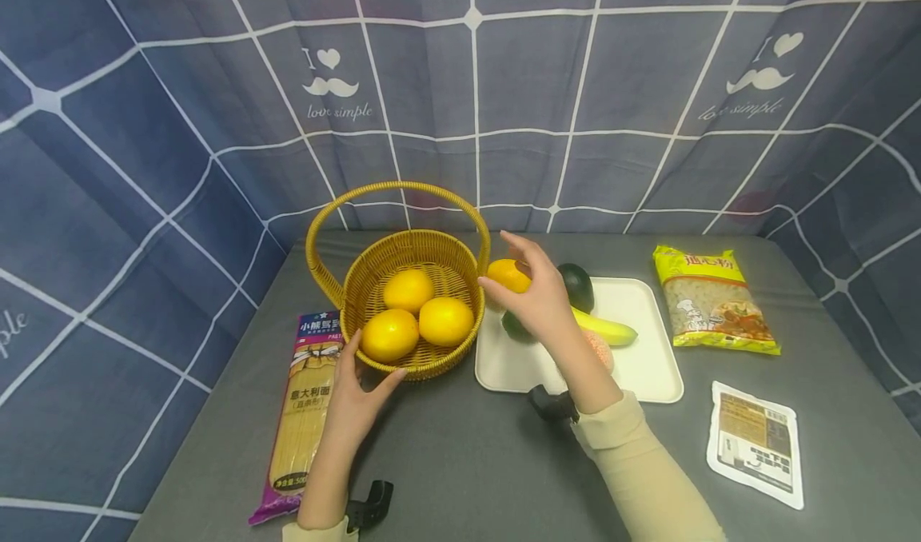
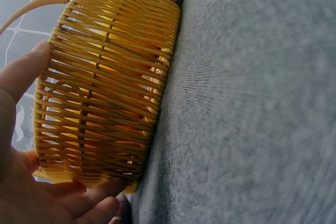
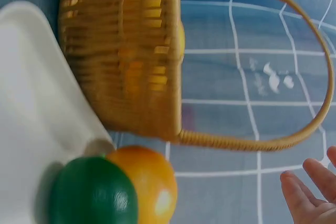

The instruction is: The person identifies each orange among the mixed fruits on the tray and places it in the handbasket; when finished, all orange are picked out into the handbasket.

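A golden woven basket (image 1: 440, 364) with a tall arched handle (image 1: 400, 185) holds three yellow-orange fruits (image 1: 408, 290). My left hand (image 1: 357, 398) grips its near left side, thumb and fingers spread against the wicker wall (image 2: 100, 87). My right hand (image 1: 544, 298) hovers beside the basket's right side with fingers spread and nothing held; its fingertips (image 3: 310, 184) show near the handle in the right wrist view. Partly behind that hand, an orange fruit (image 1: 507, 274) lies at the left edge of a white tray (image 1: 647, 374), touching a dark green fruit (image 3: 94, 195) in the right wrist view.
On the tray are also a dark green avocado-like fruit (image 1: 576, 288), a yellow-green banana (image 1: 610, 330) and a pinkish round fruit (image 1: 600, 350). A pasta pack (image 1: 305, 414) lies left of the basket. A yellow food bag (image 1: 712, 300) and a white pouch (image 1: 755, 444) lie right.
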Motion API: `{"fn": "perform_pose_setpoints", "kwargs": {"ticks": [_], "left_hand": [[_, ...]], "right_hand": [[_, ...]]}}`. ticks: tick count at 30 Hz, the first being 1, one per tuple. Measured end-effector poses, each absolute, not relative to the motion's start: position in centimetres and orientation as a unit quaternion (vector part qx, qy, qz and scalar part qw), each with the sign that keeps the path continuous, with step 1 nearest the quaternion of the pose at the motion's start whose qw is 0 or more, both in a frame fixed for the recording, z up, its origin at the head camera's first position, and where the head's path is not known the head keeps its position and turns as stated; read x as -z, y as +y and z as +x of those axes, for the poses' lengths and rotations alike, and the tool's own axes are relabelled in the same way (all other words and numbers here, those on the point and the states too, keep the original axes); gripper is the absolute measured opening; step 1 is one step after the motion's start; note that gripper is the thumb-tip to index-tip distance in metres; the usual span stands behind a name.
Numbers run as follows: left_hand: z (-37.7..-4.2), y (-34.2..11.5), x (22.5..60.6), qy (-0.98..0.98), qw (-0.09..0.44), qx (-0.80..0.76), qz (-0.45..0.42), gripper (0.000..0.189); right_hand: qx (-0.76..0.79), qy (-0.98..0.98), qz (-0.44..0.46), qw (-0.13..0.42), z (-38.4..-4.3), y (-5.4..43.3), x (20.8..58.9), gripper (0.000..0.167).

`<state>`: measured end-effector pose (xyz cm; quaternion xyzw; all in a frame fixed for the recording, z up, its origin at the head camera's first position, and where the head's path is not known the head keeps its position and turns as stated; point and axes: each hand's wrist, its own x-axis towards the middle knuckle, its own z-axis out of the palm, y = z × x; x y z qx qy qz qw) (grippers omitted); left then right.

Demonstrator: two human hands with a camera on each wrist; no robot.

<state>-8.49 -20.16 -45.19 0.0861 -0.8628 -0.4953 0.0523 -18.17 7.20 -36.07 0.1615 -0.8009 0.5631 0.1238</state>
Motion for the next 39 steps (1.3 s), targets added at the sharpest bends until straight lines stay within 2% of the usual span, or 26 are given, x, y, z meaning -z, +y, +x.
{"fn": "perform_pose_setpoints", "kwargs": {"ticks": [23, 39], "left_hand": [[-8.6, -20.2, 45.3, -0.862, 0.051, 0.498, 0.085, 0.096], [-8.5, -20.2, 45.3, -0.862, 0.057, 0.496, 0.087, 0.097]], "right_hand": [[-0.491, -0.867, 0.060, 0.060, -23.5, 8.8, 41.4, 0.072], [-0.420, -0.906, 0.037, 0.041, -25.4, 8.8, 42.6, 0.073]]}}
